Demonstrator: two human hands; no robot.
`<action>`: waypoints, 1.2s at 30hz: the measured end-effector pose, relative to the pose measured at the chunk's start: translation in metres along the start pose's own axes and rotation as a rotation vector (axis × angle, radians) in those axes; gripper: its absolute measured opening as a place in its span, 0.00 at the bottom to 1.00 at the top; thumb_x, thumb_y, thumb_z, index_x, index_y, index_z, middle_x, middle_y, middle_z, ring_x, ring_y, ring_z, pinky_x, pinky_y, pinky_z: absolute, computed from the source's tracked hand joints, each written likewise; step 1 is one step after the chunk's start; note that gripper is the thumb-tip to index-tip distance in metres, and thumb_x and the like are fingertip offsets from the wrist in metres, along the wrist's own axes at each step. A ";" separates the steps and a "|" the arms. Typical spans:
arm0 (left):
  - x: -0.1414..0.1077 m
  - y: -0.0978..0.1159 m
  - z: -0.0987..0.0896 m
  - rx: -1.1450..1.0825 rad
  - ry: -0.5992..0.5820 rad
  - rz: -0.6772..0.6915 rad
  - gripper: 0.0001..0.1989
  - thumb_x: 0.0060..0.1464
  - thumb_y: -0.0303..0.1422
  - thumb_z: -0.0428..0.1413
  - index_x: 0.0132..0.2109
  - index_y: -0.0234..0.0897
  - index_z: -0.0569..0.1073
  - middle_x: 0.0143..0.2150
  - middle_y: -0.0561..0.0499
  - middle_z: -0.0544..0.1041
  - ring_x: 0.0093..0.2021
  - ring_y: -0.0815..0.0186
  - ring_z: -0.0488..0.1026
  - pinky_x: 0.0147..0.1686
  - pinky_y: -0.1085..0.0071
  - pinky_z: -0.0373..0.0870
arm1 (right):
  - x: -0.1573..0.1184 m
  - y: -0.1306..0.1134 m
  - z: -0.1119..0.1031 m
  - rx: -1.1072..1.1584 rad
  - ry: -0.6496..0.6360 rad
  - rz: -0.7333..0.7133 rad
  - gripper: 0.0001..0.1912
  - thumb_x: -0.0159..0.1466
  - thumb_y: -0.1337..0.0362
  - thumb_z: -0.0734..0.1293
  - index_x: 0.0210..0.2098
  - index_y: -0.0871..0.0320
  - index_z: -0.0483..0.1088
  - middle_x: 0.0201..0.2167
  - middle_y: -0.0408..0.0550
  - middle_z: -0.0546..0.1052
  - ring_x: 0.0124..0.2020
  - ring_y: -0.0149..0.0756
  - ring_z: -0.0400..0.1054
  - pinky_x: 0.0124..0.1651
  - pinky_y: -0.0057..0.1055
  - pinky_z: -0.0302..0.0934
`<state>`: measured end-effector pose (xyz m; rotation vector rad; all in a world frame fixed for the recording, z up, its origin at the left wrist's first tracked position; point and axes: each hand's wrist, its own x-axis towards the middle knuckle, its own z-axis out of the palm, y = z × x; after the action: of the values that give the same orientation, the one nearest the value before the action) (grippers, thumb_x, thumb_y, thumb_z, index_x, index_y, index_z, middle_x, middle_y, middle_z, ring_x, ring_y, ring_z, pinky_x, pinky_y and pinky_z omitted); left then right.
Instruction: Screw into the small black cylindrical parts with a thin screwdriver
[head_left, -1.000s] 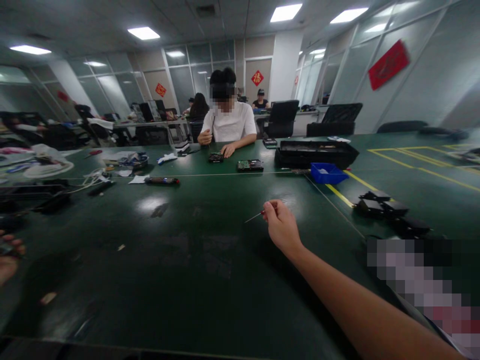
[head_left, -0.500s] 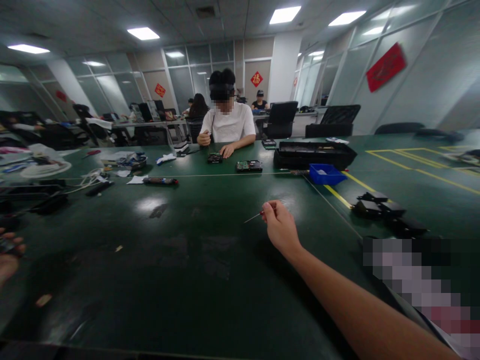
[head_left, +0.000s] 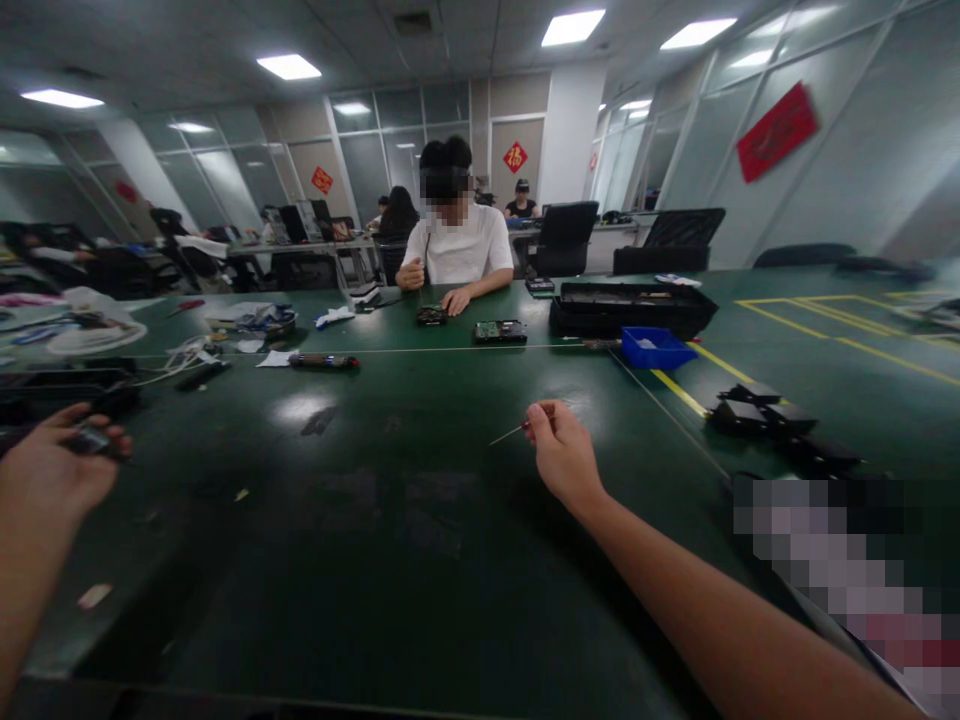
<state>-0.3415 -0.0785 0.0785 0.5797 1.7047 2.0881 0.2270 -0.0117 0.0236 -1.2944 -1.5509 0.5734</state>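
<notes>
My right hand (head_left: 562, 450) is closed round a thin screwdriver (head_left: 508, 435), held above the green table (head_left: 360, 610) with its shaft pointing left. Only a little of the dark red handle shows between my fingers. At the left edge, my left hand (head_left: 56, 470) grips a small dark and silvery object (head_left: 93, 438), blurred and partly covered by the fingers, so its kind is unclear. Beyond that hand lies a black tray (head_left: 67, 385). Across the table, an open hard drive (head_left: 500, 331) with a green circuit board lies flat.
A person in a white shirt (head_left: 461, 250) sits opposite, hands at another drive (head_left: 431, 315). A black bin (head_left: 634, 310) and a blue tray (head_left: 654, 348) stand at right, with several black boxes (head_left: 761, 410) nearer. A dark tool (head_left: 324, 362) and cables (head_left: 180, 360) lie left.
My left hand has come further into view from the left edge, moving right and up with the small object in it. My right hand and the screwdriver have hardly moved.
</notes>
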 end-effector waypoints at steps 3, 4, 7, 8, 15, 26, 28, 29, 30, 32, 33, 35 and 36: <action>-0.010 -0.004 0.029 -0.098 -0.070 -0.016 0.17 0.41 0.17 0.48 0.39 0.35 0.69 0.29 0.53 0.67 0.27 0.68 0.66 0.28 0.73 0.67 | 0.000 -0.001 -0.001 -0.004 -0.004 -0.001 0.16 0.71 0.51 0.58 0.37 0.54 0.69 0.29 0.46 0.76 0.31 0.39 0.71 0.36 0.36 0.61; -0.015 -0.005 0.039 -0.133 -0.108 -0.025 0.17 0.41 0.18 0.49 0.40 0.35 0.70 0.29 0.53 0.68 0.27 0.68 0.66 0.28 0.72 0.67 | -0.001 -0.002 -0.001 -0.006 -0.005 0.000 0.16 0.71 0.51 0.58 0.37 0.54 0.69 0.29 0.46 0.76 0.31 0.39 0.71 0.36 0.35 0.61; -0.036 -0.005 0.073 -0.218 -0.215 -0.042 0.16 0.43 0.20 0.49 0.41 0.34 0.71 0.29 0.51 0.68 0.28 0.66 0.67 0.29 0.70 0.68 | -0.001 -0.004 -0.003 -0.002 -0.009 0.008 0.16 0.71 0.52 0.58 0.38 0.55 0.69 0.29 0.47 0.76 0.32 0.39 0.71 0.36 0.35 0.60; -0.045 -0.005 0.083 -0.233 -0.258 -0.048 0.16 0.43 0.20 0.49 0.41 0.34 0.72 0.29 0.51 0.68 0.29 0.65 0.67 0.30 0.70 0.68 | -0.001 -0.004 -0.003 -0.001 -0.010 0.008 0.16 0.71 0.52 0.58 0.38 0.55 0.69 0.29 0.47 0.76 0.32 0.39 0.71 0.36 0.35 0.60; -0.123 -0.005 0.153 -0.276 -0.595 -0.114 0.19 0.44 0.19 0.51 0.45 0.31 0.71 0.30 0.50 0.67 0.30 0.67 0.66 0.32 0.73 0.68 | -0.003 -0.006 -0.004 0.002 -0.026 0.001 0.16 0.72 0.51 0.58 0.38 0.54 0.70 0.29 0.46 0.76 0.31 0.39 0.70 0.35 0.35 0.60; -0.248 -0.028 0.228 -0.105 -1.020 -0.143 0.19 0.42 0.23 0.49 0.43 0.33 0.73 0.31 0.48 0.71 0.32 0.63 0.67 0.35 0.67 0.64 | -0.003 -0.004 -0.003 -0.001 -0.032 -0.014 0.16 0.72 0.51 0.58 0.38 0.54 0.70 0.30 0.47 0.77 0.33 0.40 0.72 0.36 0.35 0.61; -0.267 -0.034 0.235 -0.048 -1.056 -0.142 0.18 0.42 0.24 0.48 0.42 0.34 0.73 0.31 0.48 0.71 0.32 0.63 0.67 0.36 0.65 0.65 | -0.003 -0.003 -0.002 -0.005 -0.020 -0.019 0.16 0.72 0.51 0.58 0.38 0.54 0.70 0.29 0.46 0.77 0.32 0.39 0.71 0.36 0.35 0.60; -0.276 -0.038 0.238 -0.019 -1.077 -0.130 0.18 0.42 0.24 0.48 0.41 0.35 0.73 0.31 0.49 0.71 0.32 0.63 0.68 0.36 0.64 0.65 | -0.003 -0.002 -0.001 -0.005 -0.017 -0.020 0.16 0.72 0.51 0.59 0.38 0.54 0.69 0.29 0.46 0.76 0.31 0.39 0.71 0.35 0.34 0.60; -0.283 -0.043 0.240 0.015 -1.099 -0.107 0.17 0.43 0.24 0.48 0.41 0.35 0.73 0.31 0.49 0.71 0.32 0.63 0.68 0.37 0.64 0.65 | -0.003 -0.002 0.000 -0.003 -0.014 -0.022 0.16 0.71 0.50 0.59 0.38 0.54 0.69 0.28 0.46 0.76 0.31 0.39 0.71 0.35 0.34 0.60; -0.292 -0.054 0.242 0.103 -1.143 -0.037 0.16 0.45 0.24 0.47 0.41 0.36 0.73 0.30 0.49 0.72 0.33 0.62 0.68 0.38 0.64 0.64 | -0.003 -0.001 0.001 -0.001 -0.016 -0.029 0.17 0.71 0.50 0.59 0.38 0.54 0.70 0.29 0.46 0.76 0.31 0.39 0.71 0.35 0.34 0.60; -0.293 -0.059 0.242 0.154 -1.160 0.003 0.15 0.47 0.25 0.47 0.42 0.37 0.73 0.30 0.49 0.72 0.34 0.62 0.69 0.39 0.63 0.64 | -0.003 -0.001 0.001 -0.002 -0.020 -0.033 0.17 0.71 0.49 0.59 0.38 0.54 0.70 0.29 0.46 0.76 0.31 0.39 0.71 0.35 0.34 0.60; -0.292 -0.069 0.240 0.260 -1.181 0.089 0.14 0.50 0.26 0.46 0.42 0.38 0.73 0.31 0.49 0.73 0.34 0.62 0.69 0.39 0.63 0.64 | -0.004 -0.002 0.002 -0.006 -0.032 -0.043 0.16 0.71 0.49 0.59 0.38 0.54 0.70 0.30 0.46 0.77 0.32 0.39 0.71 0.36 0.35 0.60; -0.290 -0.073 0.239 0.315 -1.185 0.140 0.14 0.52 0.26 0.46 0.42 0.38 0.73 0.31 0.49 0.73 0.35 0.61 0.70 0.39 0.63 0.64 | -0.004 -0.003 0.002 -0.007 -0.040 -0.047 0.15 0.71 0.50 0.60 0.38 0.54 0.70 0.30 0.46 0.77 0.32 0.39 0.71 0.37 0.35 0.60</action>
<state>0.0340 -0.0227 0.0272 1.6324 1.2190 1.0423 0.2238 -0.0157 0.0235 -1.2553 -1.6137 0.5675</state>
